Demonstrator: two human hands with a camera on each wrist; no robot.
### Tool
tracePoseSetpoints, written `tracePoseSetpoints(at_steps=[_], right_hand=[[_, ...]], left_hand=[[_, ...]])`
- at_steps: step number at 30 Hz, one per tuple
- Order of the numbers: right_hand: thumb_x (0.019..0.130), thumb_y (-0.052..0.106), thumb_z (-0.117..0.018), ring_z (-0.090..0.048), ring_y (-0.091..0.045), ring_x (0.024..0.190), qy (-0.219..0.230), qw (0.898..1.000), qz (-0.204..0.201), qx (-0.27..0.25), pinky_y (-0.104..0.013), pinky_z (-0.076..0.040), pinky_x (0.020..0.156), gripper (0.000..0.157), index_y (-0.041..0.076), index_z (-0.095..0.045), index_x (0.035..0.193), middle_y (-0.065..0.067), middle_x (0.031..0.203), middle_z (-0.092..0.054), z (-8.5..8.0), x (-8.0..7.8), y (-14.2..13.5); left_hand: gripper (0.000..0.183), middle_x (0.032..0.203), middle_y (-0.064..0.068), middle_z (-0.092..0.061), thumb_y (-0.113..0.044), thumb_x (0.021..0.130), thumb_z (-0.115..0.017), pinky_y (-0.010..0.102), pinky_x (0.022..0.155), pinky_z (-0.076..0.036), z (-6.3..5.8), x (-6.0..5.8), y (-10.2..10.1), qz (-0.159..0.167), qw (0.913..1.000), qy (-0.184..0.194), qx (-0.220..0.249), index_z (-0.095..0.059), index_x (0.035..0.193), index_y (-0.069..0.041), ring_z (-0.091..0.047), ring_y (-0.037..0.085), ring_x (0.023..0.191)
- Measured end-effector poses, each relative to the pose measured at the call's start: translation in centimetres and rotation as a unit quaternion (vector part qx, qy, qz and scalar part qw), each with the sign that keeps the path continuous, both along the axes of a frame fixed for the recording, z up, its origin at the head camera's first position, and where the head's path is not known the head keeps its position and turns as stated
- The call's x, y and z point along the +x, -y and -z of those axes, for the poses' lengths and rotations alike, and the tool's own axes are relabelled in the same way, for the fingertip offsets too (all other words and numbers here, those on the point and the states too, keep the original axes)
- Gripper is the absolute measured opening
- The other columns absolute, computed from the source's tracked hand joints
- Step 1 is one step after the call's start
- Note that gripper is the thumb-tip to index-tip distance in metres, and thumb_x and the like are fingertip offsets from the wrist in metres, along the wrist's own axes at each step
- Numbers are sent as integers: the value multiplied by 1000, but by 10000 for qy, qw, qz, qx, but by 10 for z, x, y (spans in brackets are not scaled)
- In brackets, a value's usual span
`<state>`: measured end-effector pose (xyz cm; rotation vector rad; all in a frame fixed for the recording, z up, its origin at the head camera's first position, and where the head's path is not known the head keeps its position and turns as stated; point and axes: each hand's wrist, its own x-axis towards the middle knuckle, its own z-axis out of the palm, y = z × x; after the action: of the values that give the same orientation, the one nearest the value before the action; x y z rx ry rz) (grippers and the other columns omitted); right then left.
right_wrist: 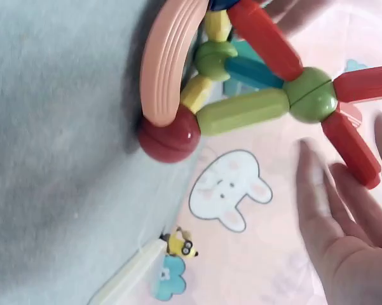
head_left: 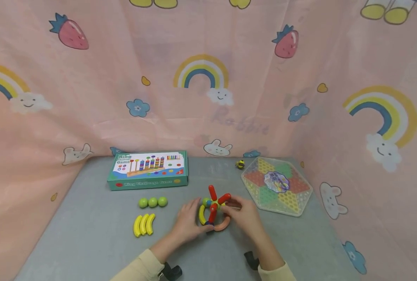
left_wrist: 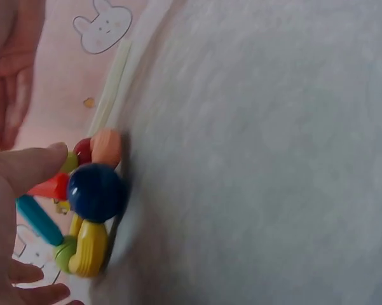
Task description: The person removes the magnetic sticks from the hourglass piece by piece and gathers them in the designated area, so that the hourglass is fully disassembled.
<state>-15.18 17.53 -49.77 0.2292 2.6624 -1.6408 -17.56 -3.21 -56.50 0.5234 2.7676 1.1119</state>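
A toy of magnetic sticks and balls [head_left: 212,215] stands between both hands. Its base has a curved peach stick [right_wrist: 168,63], a curved yellow stick [left_wrist: 90,249], a dark red ball [right_wrist: 170,135] and a dark blue ball [left_wrist: 96,192]. Straight sticks rise to a green ball [right_wrist: 311,95], from which more red sticks [head_left: 212,192] poke outward. My left hand [head_left: 188,220] is at the toy's left side, its thumb reaching over beside the blue ball. At the right, my right hand [head_left: 245,214] has slightly blurred, fairly straight fingers around the end of one red stick [right_wrist: 353,149]; a firm pinch does not show.
Left of the toy lie three green balls [head_left: 153,202] in a row and several yellow curved sticks [head_left: 144,224]. Behind them is a Ring Challenge Game box [head_left: 148,171]. A hexagonal board case [head_left: 278,186] sits at the right, near a small bee figure [head_left: 240,164]. Patterned pink cloth hangs behind.
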Motion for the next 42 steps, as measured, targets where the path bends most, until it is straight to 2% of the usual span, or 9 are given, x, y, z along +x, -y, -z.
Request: tracePoseSetpoints(at_steps=[6, 13, 18, 22, 26, 31, 36, 39, 42], right_hand=[[89, 31, -78, -71, -26, 104, -208, 9990, 156, -373, -39, -61, 84, 47, 4, -68, 127, -11, 113, -74, 2, -4, 3], [86, 22, -81, -72, -29, 106, -193, 9954, 350, -867, -42, -60, 86, 45, 1, -69, 124, -16, 113, -73, 8, -8, 7], [87, 22, -81, -73, -26, 99, -217, 9970, 436, -606, -44, -62, 78, 36, 3, -73, 116, -14, 106, -75, 8, -10, 8], [89, 20, -78, -73, -26, 100, -331, 9985, 323, -290, -39, -62, 79, 31, 3, -74, 115, -13, 106, -76, 7, -11, 8], [91, 18, -75, -74, -26, 100, -256, 9991, 268, -194, -39, -61, 80, 29, 2, -73, 115, -14, 106, -76, 6, -12, 8], [94, 17, -73, -73, -25, 100, -33, 9992, 317, -252, -39, -61, 83, 27, 2, -71, 116, -13, 107, -75, 4, -14, 6], [96, 20, -70, -69, -25, 104, -60, 9991, 330, -271, -38, -59, 86, 30, 2, -70, 120, -12, 108, -74, 7, -14, -3], [97, 20, -69, -71, -26, 102, -136, 9984, 353, -413, -40, -59, 86, 34, 0, -68, 124, -13, 106, -75, 7, -13, -11], [96, 20, -70, -73, -31, 96, -62, 9968, 415, -680, -43, -59, 86, 39, -1, -62, 128, -15, 101, -75, 6, -12, -18]], left_hand=[[99, 148, 18, -51, -54, 74, -85, 59, 105, -35, 7, 3, -8, -111, 9994, 1, -323, -44, 149, -4, -45, 37, 132], [99, 147, 19, -52, -51, 74, -87, 55, 98, -36, 8, 5, -12, -185, 9991, 66, -382, -45, 148, -2, -46, 35, 129], [98, 147, 18, -52, -49, 74, -87, 56, 99, -35, 7, 6, -13, -219, 9991, 137, -328, -45, 149, -2, -45, 36, 130], [97, 146, 19, -52, -49, 74, -87, 56, 99, -35, 6, 6, -13, -243, 9990, 152, -354, -46, 148, -2, -45, 36, 130], [95, 147, 19, -52, -48, 74, -87, 56, 98, -35, 5, 6, -14, -216, 9989, 178, -373, -47, 147, -2, -45, 36, 130], [87, 146, 18, -53, -44, 78, -85, 57, 99, -35, 5, 6, -14, -31, 9991, 89, -417, -50, 145, -2, -45, 36, 131], [79, 146, 18, -52, -28, 79, -81, 61, 103, -34, 7, 7, -10, 150, 9996, -47, -244, -48, 146, -1, -44, 37, 133], [80, 148, 18, -50, -23, 79, -79, 62, 108, -33, 7, 8, -7, 155, 9998, -50, -82, -45, 148, -1, -42, 38, 135], [78, 144, 18, -50, -27, 82, -78, 61, 107, -35, 9, 8, -4, 11, 9999, -156, -53, -44, 148, -2, -45, 37, 130]])
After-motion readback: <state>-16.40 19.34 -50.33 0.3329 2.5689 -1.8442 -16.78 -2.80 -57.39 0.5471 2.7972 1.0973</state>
